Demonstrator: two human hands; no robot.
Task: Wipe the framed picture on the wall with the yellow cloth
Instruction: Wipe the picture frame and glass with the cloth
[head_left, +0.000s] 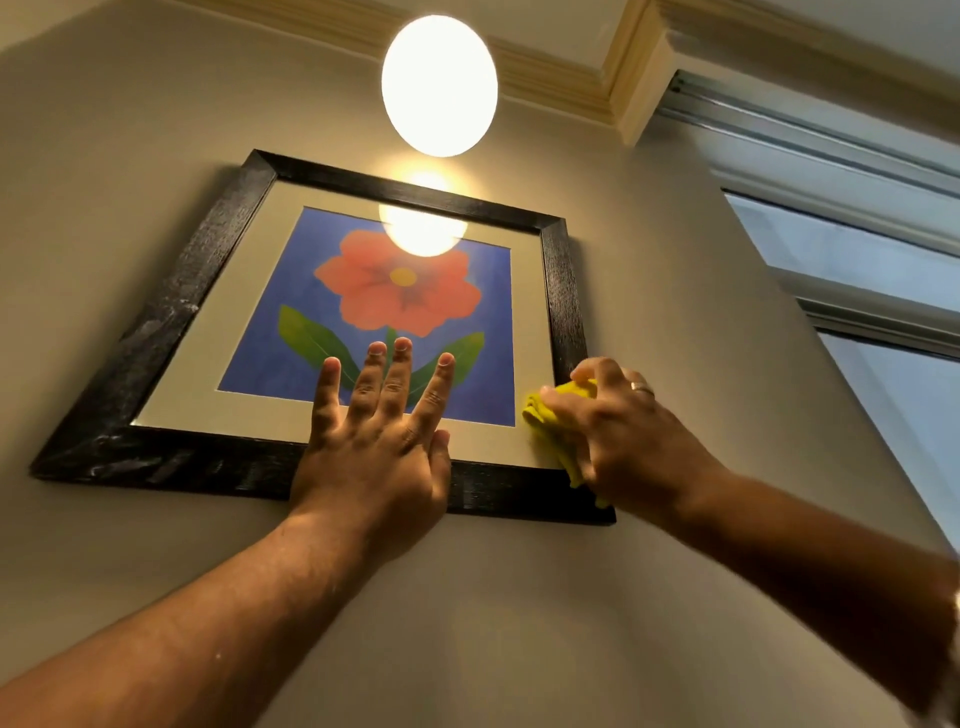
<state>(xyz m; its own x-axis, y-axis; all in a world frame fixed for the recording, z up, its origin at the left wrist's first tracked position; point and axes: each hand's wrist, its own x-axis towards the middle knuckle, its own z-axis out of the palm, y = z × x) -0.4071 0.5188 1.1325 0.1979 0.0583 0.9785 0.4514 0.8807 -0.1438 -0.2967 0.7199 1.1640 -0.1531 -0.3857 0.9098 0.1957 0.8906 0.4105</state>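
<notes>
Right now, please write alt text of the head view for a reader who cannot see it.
A right hand presses a bunched yellow cloth on the lower right corner of a black-framed flower picture, while the left hand lies flat, fingers spread, on its lower edge. A round lamp glows above.

This looks like a room in a home: a painted wall carries a black-framed flower picture, a round globe lamp glows above, decorative cornice moulding edges the ceiling, and a metal-framed window stands alongside.
</notes>
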